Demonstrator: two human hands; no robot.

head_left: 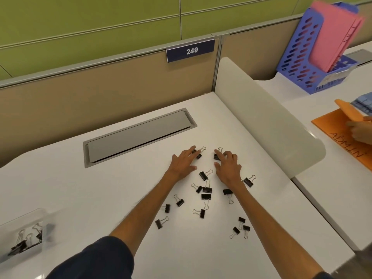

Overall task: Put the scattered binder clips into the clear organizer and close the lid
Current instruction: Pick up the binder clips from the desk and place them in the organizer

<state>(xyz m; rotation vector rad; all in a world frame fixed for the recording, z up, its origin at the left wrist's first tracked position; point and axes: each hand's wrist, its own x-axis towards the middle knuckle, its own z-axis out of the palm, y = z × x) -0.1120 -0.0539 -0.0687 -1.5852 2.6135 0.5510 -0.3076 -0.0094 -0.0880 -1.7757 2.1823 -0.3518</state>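
Several black binder clips point(206, 195) with wire handles lie scattered across the white desk point(100, 188), mostly between and below my forearms. My left hand point(184, 163) lies flat with its fingers spread, the fingertips resting on a clip point(198, 154) at the far end of the scatter. My right hand point(227, 165) is beside it, fingers curled over another clip point(217, 156). The clear organizer point(24, 234) stands at the desk's near left edge, lid open, with a few clips inside.
A grey cable hatch point(138, 135) is set into the desk beyond my hands. A frosted divider point(267, 125) bounds the right side. Past it another person's hand point(360, 131) holds an orange folder point(342, 127); a blue file rack point(314, 57) holds pink folders.
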